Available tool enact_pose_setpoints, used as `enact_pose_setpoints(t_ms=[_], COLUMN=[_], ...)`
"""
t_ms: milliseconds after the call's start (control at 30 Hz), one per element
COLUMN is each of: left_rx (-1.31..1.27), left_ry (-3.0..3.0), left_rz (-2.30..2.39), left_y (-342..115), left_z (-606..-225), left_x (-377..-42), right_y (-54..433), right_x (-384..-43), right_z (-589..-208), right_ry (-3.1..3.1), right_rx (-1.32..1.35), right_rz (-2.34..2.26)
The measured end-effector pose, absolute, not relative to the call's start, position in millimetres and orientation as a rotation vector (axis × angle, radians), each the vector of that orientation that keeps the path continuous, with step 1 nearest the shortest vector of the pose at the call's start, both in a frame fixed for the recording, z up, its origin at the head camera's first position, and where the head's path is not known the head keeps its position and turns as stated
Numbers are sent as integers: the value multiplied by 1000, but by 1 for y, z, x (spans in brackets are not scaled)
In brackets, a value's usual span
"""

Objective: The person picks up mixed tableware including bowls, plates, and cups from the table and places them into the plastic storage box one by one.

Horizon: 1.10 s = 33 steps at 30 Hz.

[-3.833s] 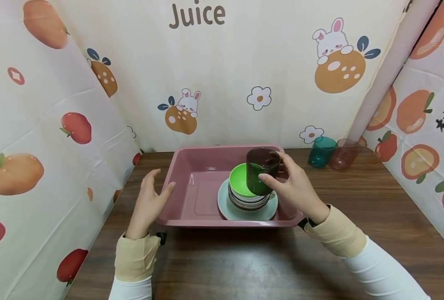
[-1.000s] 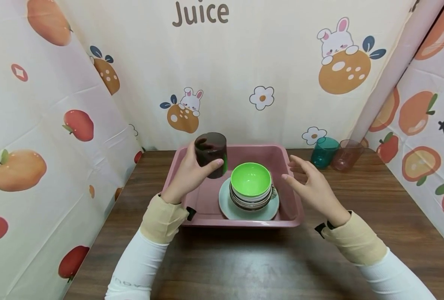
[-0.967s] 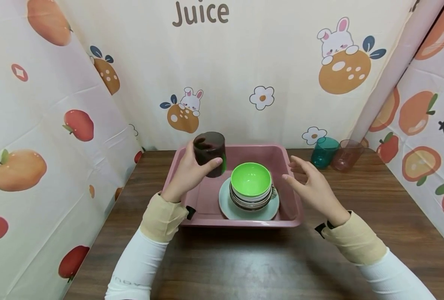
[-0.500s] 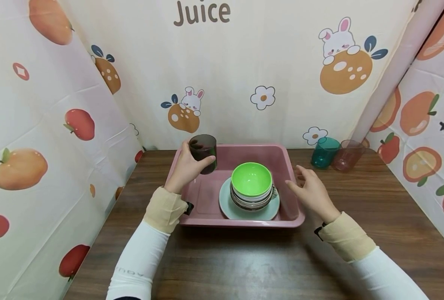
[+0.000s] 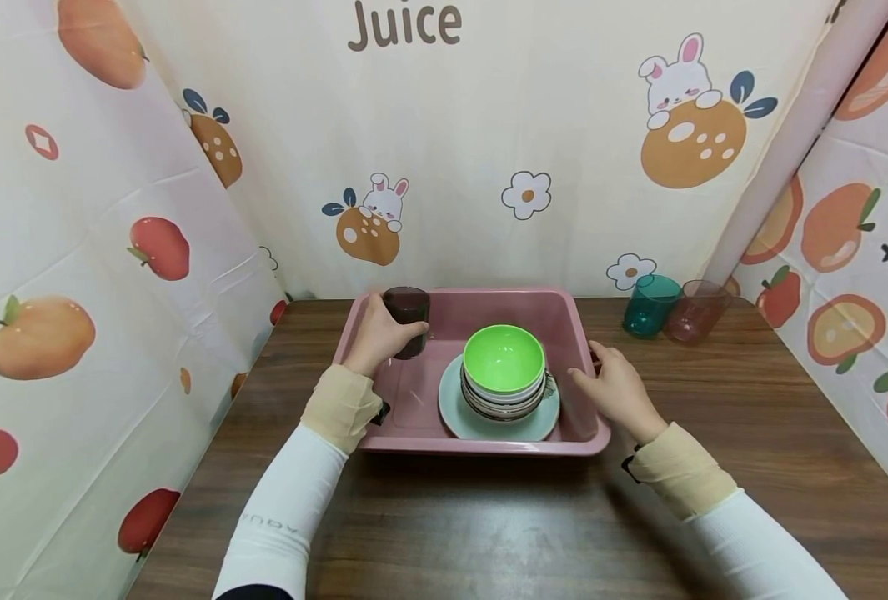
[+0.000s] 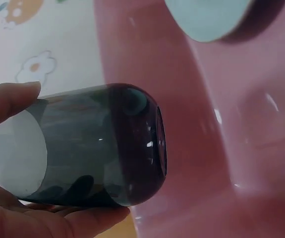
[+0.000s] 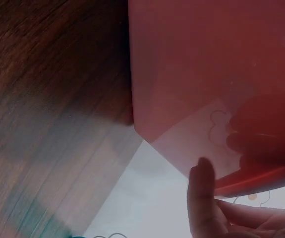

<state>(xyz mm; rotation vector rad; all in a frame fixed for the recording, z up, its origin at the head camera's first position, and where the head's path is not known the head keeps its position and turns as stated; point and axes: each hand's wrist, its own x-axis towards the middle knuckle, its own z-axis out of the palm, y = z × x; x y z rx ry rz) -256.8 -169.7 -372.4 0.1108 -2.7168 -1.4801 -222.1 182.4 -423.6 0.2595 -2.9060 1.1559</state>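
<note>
My left hand [image 5: 378, 337] grips a dark tinted cup [image 5: 412, 323] over the left side of a pink basin [image 5: 481, 447]. In the left wrist view, thumb and fingers lie on opposite sides of the see-through cup [image 6: 83, 144], its base facing the basin. My right hand [image 5: 618, 390] is at the basin's right rim, thumb over the rim and fingers along the outside, relaxed. The right wrist view has the fingers [image 7: 201, 198] close to the outer wall. Inside the basin, a green bowl [image 5: 504, 358] tops several stacked bowls [image 5: 499, 400] on a pale blue plate [image 5: 451, 410].
Behind the right hand, a teal cup [image 5: 649, 307] and a clear pinkish cup [image 5: 699, 312] stand close together on the wooden table [image 5: 459, 525]. Printed cloth [image 5: 451, 125] hangs at the back and on both sides.
The dark cup passed from the right hand to the left, then went left and lower into the basin's left side. My right hand has moved from the cup to the right rim.
</note>
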Motion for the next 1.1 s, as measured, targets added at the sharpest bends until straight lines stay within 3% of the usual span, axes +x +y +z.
enact_pose_setpoints(t_ms=[1100], left_rx=[288], left_ry=[-2919], left_rz=[-1258], left_y=[-174], left_z=[-411], left_x=[-283], right_y=[182], right_x=[-221], right_z=[-427], right_ry=[-2869], right_rx=[259], right_rz=[1260])
